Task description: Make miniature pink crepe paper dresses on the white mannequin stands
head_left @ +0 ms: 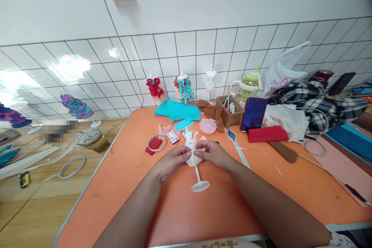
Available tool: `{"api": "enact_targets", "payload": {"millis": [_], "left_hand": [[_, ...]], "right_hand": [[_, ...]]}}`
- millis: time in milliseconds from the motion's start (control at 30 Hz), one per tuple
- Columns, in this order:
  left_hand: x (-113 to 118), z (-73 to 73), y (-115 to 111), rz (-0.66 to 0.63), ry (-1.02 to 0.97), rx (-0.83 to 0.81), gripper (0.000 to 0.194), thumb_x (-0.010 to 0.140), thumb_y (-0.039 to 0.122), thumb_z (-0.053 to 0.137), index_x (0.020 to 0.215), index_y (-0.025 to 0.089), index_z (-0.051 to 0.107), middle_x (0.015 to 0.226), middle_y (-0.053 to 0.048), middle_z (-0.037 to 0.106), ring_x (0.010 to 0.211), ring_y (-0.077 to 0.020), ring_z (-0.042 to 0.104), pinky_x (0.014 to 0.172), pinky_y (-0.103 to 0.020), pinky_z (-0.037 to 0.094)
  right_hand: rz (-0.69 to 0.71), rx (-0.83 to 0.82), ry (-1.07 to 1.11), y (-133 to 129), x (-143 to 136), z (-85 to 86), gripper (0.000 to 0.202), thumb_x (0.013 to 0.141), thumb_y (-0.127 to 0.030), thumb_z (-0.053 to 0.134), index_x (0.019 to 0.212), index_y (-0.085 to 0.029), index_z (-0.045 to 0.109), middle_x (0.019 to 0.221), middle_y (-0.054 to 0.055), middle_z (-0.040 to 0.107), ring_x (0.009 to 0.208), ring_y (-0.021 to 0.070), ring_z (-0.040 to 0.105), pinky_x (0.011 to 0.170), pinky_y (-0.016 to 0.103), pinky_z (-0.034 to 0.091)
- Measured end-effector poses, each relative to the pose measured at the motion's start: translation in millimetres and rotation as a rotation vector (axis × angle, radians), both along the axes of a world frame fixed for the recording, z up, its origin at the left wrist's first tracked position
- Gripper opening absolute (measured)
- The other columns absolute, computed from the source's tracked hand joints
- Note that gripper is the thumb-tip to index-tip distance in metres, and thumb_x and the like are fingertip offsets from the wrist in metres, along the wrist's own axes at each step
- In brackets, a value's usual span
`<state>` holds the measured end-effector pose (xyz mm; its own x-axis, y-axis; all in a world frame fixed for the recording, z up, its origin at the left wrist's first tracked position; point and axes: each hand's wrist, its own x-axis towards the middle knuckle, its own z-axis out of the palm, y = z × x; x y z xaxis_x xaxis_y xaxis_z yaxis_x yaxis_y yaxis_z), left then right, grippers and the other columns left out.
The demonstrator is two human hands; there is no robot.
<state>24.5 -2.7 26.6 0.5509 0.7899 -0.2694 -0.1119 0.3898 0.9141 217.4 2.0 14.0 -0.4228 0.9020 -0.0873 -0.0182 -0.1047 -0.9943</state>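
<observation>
A small white dress-form mannequin lies tilted over the orange table, its thin stem and round base pointing toward me. Cream crepe paper is wrapped around its body. My left hand pinches the paper from the left, thumb and fingers closed. From the right, my right hand pinches the same paper with its fingertips, close to the left thumb. Part of the paper is hidden behind the fingers. Just beyond the hands are a pink dish, a small white card box and a ring over red paper.
Against the wall stand a red-dressed mannequin, a teal-dressed one and a bare one. Teal sheets, a cardboard box, a phone and scissors-like grey tool lie beyond my right hand. A jar stands left.
</observation>
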Motion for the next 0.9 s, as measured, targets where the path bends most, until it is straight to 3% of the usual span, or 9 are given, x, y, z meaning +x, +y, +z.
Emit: {"api": "enact_targets", "payload": {"millis": [167, 233, 400, 467, 600, 667, 767, 900], "left_hand": [[6.5, -1.9, 1.9, 0.309, 0.222, 0.188, 0.031, 0.066, 0.044, 0.075, 0.072, 0.015, 0.064, 0.068, -0.001, 0.063, 0.065, -0.0142, 0.056, 0.068, -0.027, 0.043], [7.5, -1.8, 2.3, 0.380, 0.318, 0.275, 0.031, 0.066, 0.044, 0.074, 0.074, 0.015, 0.066, 0.067, 0.000, 0.064, 0.063, -0.0139, 0.055, 0.063, -0.025, 0.041], [8.4, -3.4, 0.8, 0.287, 0.382, 0.336, 0.029, 0.071, 0.044, 0.069, 0.076, 0.016, 0.066, 0.061, 0.001, 0.060, 0.056, -0.0112, 0.050, 0.053, -0.022, 0.034], [9.1, -3.3, -0.8, 0.245, 0.422, 0.349, 0.029, 0.073, 0.043, 0.068, 0.081, 0.015, 0.067, 0.065, 0.000, 0.062, 0.060, -0.0130, 0.054, 0.054, -0.023, 0.037], [9.6, 0.3, -4.2, 0.173, 0.323, 0.401, 0.041, 0.072, 0.037, 0.071, 0.109, 0.019, 0.064, 0.102, -0.007, 0.068, 0.094, -0.0219, 0.061, 0.076, -0.028, 0.046], [9.6, 1.4, -4.6, 0.154, 0.307, 0.387, 0.035, 0.071, 0.037, 0.072, 0.100, 0.018, 0.068, 0.098, -0.008, 0.069, 0.091, -0.0221, 0.063, 0.074, -0.028, 0.047], [10.4, 0.2, -3.3, 0.289, 0.385, 0.341, 0.028, 0.068, 0.041, 0.073, 0.078, 0.015, 0.071, 0.072, -0.004, 0.069, 0.066, -0.0170, 0.062, 0.059, -0.025, 0.044], [14.4, -2.3, -1.5, 0.502, 0.257, 0.285, 0.031, 0.063, 0.042, 0.076, 0.078, 0.016, 0.069, 0.071, -0.003, 0.070, 0.064, -0.0161, 0.062, 0.059, -0.025, 0.046]], "right_hand": [[-0.067, -0.080, -0.033, 2.2, 0.1, -4.0, 0.031, 0.072, -0.046, 0.066, 0.080, -0.018, 0.058, 0.067, 0.000, 0.061, 0.062, 0.0145, 0.058, 0.063, 0.031, 0.052], [-0.086, -0.028, -0.069, 2.9, -0.5, -5.5, 0.028, 0.074, -0.044, 0.065, 0.079, -0.017, 0.059, 0.069, 0.001, 0.061, 0.066, 0.0152, 0.059, 0.065, 0.030, 0.051], [-0.181, 0.201, -0.001, 3.3, -3.3, -7.3, 0.033, 0.072, -0.035, 0.069, 0.100, -0.018, 0.063, 0.098, 0.005, 0.066, 0.093, 0.0193, 0.060, 0.082, 0.032, 0.047], [-0.228, 0.184, 0.031, 2.9, -4.6, -7.2, 0.029, 0.071, -0.037, 0.069, 0.091, -0.017, 0.065, 0.089, 0.005, 0.067, 0.084, 0.0188, 0.062, 0.078, 0.032, 0.048], [-0.223, 0.108, 0.033, 0.5, -7.5, -6.2, 0.025, 0.068, -0.037, 0.072, 0.079, -0.016, 0.065, 0.075, 0.002, 0.067, 0.070, 0.0167, 0.062, 0.068, 0.030, 0.048], [-0.226, 0.093, 0.037, -1.3, -9.3, -6.1, 0.025, 0.065, -0.034, 0.074, 0.080, -0.017, 0.064, 0.071, 0.001, 0.067, 0.067, 0.0160, 0.062, 0.066, 0.029, 0.048], [-0.303, 0.071, 0.068, -3.7, -12.6, -7.2, 0.024, 0.063, -0.033, 0.076, 0.073, -0.018, 0.061, 0.066, 0.000, 0.066, 0.064, 0.0158, 0.062, 0.065, 0.029, 0.049], [-0.356, -0.015, 0.204, -6.3, -18.9, -8.8, 0.027, 0.063, -0.036, 0.077, 0.069, -0.017, 0.059, 0.068, 0.001, 0.067, 0.066, 0.0162, 0.063, 0.066, 0.029, 0.049]]}}
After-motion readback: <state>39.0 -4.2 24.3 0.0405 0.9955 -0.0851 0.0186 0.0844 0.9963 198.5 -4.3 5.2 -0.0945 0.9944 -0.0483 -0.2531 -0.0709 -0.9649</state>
